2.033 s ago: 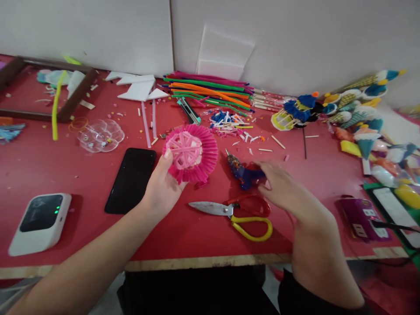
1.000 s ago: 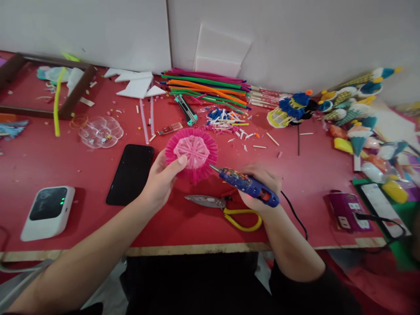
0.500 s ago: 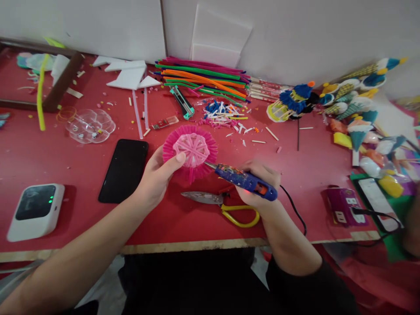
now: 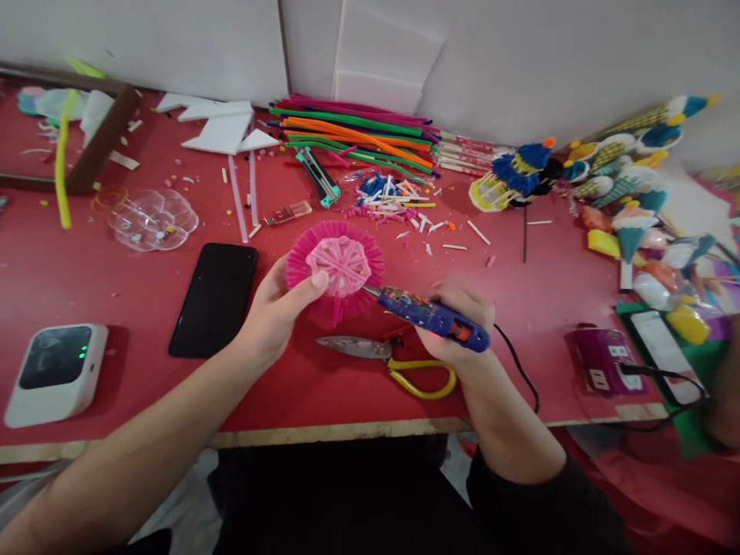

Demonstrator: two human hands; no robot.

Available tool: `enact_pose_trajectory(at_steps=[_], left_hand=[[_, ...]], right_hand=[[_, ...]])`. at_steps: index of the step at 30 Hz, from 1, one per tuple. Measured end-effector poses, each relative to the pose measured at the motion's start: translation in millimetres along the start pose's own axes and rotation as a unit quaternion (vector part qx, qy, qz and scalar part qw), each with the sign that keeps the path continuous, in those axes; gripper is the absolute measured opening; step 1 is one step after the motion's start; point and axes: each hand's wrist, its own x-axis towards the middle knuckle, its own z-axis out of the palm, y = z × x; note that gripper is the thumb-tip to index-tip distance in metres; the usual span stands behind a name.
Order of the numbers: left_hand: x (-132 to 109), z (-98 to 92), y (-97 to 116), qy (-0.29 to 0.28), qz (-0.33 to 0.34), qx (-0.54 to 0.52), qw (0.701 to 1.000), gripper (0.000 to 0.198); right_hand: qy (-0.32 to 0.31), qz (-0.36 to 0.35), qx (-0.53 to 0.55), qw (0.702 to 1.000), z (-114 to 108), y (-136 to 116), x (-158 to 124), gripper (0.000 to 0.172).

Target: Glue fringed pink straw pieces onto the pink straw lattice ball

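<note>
My left hand point(image 4: 284, 304) grips a round pink craft piece point(image 4: 347, 266) by its left side, thumb laid on its face. The piece has a ruffled magenta rim and a paler centre crossed by spoke-like strips. In my right hand point(image 4: 459, 308) is a blue glue gun point(image 4: 431, 317), stained with glue, its metal nozzle pointing left at the lower right edge of the craft piece. Whether the nozzle touches the piece I cannot tell. Below both, scissors point(image 4: 416, 370) with yellow handles lie on the red table point(image 4: 347, 405); part of them is hidden by my right hand.
A black phone point(image 4: 215, 301) and a white device point(image 4: 56, 374) lie to the left. Behind are pipe cleaners point(image 4: 358, 135), a cutter knife point(image 4: 317, 177) and a small blue-topped figure point(image 4: 517, 169). A purple power box point(image 4: 607, 358) stands right, near another person's arm point(image 4: 725, 397).
The view has shifted slightly, so the tabletop things sit a little further left. Both hands keep their hold, with the craft piece and glue gun almost unmoved.
</note>
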Motion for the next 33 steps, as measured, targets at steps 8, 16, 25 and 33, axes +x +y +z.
enact_pose_trajectory(at_steps=[8, 16, 25, 33], left_hand=[[-0.9, 1.4, 0.5, 0.003, -0.009, -0.006, 1.000, 0.046], [1.3, 0.9, -1.1, 0.001, -0.002, -0.018, 1.000, 0.046], [4.6, 1.4, -0.7, 0.015, 0.000, -0.043, 0.999, 0.041], [4.1, 2.1, 1.0, 0.028, -0.010, -0.058, 0.998, 0.040]], right_hand=[[-0.003, 0.004, 0.016, 1.000, -0.6, 0.1, -1.1, 0.016], [0.000, 0.012, -0.007, 1.000, -0.6, -0.9, -0.8, 0.015], [0.008, 0.008, -0.012, 1.000, -0.3, 0.4, -1.7, 0.015], [0.009, 0.017, -0.009, 1.000, -0.1, 0.7, -2.2, 0.015]])
